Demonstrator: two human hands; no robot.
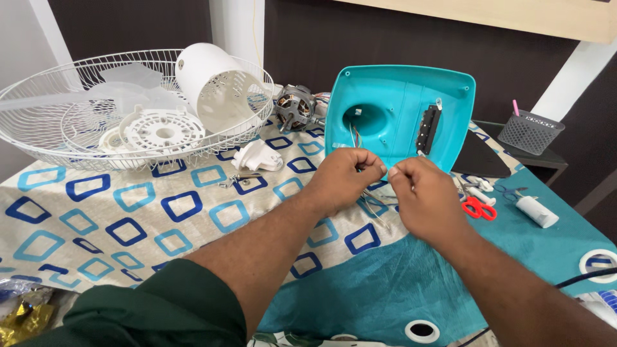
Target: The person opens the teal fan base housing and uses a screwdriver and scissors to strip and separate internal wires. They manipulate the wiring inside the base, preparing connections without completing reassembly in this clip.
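A teal plastic fan base cover [398, 96] stands tilted upright on the table, its hollow inside facing me, with a black switch strip [427, 128] mounted in it. Thin wires [355, 133] come out of its round recess and run down to my hands. My left hand [344, 177] and my right hand [421, 193] meet just in front of the cover, both pinching the wire ends between thumb and fingers. More loose wire strands [378, 212] trail below my hands onto the cloth.
A white wire fan guard [38, 138] at the left holds a clear blade, a white motor housing [215, 87] and a round plastic piece. A bare motor [295, 108], a white part [257, 156], red-handled scissors [479, 207], a white capacitor [536, 211] and a mesh pen holder [530, 132] lie around.
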